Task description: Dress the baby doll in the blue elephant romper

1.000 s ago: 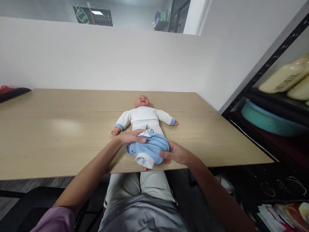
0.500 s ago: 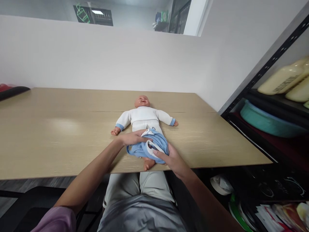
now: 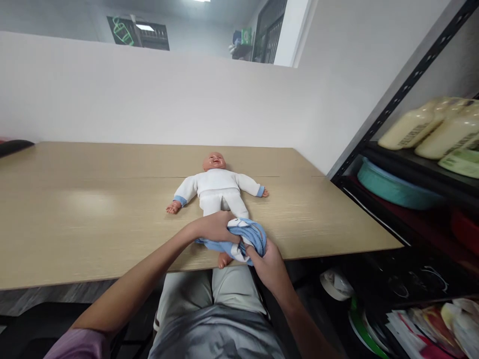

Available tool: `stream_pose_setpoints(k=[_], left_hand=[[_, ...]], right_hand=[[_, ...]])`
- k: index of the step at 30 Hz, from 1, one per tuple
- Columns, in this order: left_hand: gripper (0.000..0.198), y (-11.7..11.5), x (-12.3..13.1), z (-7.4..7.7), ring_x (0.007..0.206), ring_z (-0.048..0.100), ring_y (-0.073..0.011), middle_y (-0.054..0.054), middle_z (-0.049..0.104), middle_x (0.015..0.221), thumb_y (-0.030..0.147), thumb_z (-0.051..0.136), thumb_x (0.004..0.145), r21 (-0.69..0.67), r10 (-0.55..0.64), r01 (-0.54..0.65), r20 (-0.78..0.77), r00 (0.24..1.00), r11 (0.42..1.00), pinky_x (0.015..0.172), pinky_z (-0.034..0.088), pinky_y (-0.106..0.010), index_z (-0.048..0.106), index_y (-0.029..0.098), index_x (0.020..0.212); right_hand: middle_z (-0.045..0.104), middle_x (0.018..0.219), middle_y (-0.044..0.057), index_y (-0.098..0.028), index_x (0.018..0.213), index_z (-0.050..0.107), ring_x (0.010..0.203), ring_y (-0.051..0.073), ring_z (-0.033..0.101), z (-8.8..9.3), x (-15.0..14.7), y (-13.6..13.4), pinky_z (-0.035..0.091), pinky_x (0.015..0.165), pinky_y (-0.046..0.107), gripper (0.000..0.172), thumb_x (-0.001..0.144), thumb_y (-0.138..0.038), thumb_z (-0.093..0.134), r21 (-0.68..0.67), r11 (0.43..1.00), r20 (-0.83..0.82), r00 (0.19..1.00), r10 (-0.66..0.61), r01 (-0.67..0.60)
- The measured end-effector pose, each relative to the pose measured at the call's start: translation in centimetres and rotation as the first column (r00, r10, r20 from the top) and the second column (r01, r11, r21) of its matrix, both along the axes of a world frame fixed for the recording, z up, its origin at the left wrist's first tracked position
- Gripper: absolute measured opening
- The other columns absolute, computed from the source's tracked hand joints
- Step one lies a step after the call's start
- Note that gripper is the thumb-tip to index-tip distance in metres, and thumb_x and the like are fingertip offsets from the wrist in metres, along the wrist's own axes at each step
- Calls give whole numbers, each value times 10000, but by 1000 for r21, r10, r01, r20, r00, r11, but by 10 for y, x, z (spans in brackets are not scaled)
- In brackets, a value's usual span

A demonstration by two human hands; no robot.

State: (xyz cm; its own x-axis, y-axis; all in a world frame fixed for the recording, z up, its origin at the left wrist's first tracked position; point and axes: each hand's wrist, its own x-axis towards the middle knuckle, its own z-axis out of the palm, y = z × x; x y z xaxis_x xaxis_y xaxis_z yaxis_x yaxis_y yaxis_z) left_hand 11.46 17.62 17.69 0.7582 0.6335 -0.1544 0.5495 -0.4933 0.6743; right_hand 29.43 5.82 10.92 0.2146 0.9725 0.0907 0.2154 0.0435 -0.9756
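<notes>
A baby doll (image 3: 219,183) in a white top with blue cuffs lies on its back on the table, head away from me and arms spread. Over its lower legs is a bunched blue-and-white baby garment (image 3: 253,232); which piece of clothing it is I cannot tell. My left hand (image 3: 215,227) is closed on the cloth's upper left side, just below the doll's white-covered thighs. On the right side, my right hand (image 3: 270,264) grips the garment, its thumb at the white-edged opening. One bare doll foot (image 3: 224,260) shows under the cloth; the other is hidden.
The wooden table (image 3: 93,224) ends just before my lap. At the right stands a black shelf rack with cream bottles (image 3: 409,127), a teal basin (image 3: 398,187) and packets below. A white wall (image 3: 149,99) rises behind the table.
Both hands have drawn the garment slightly right and towards me, bunching it tighter. More of the doll's white-covered legs shows. The view has shifted a little.
</notes>
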Motion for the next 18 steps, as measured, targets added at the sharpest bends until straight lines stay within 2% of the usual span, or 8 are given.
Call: stream_pose_setpoints(k=[3, 8, 13, 18], left_hand=[[233, -7, 8, -1, 781, 671, -245, -32, 724, 853, 435, 655, 849, 143, 37, -33, -27, 999, 989, 659, 427, -318, 643, 208, 901], [438, -13, 16, -5, 984, 709, -375, -149, 750, 1066, 457, 693, 817, 315, 79, -32, -137, 987, 949, 739, 460, -371, 634, 180, 1150], [629, -11, 15, -11, 1002, 719, -380, -139, 749, 1095, 478, 708, 829, 226, 22, 4, -112, 993, 974, 790, 495, -391, 558, 184, 1365], [601, -5, 7, -13, 1126, 709, -330, -79, 735, 1233, 395, 738, 827, 48, -43, 38, 103, 994, 998, 947, 528, -389, 578, 251, 1389]], right_hand=[[797, 1207, 129, -197, 1239, 753, 1191, 368, 713, -4, -1, -2, 528, 1093, 513, 435, 842, -369, 707, -10, 995, 60, 993, -100, 101], [813, 1044, 148, -223, 1046, 787, 1124, 421, 723, -14, -3, -4, 563, 995, 523, 313, 789, -393, 729, 30, 967, 162, 953, -256, 254], [817, 1085, 150, -199, 1138, 752, 1113, 406, 736, -24, -5, -8, 583, 944, 487, 395, 815, -410, 670, 43, 961, 119, 954, -277, 273], [810, 1098, 129, -183, 1139, 717, 1025, 353, 752, -28, -10, -6, 595, 916, 450, 396, 810, -390, 639, 56, 969, -47, 970, -240, 242]])
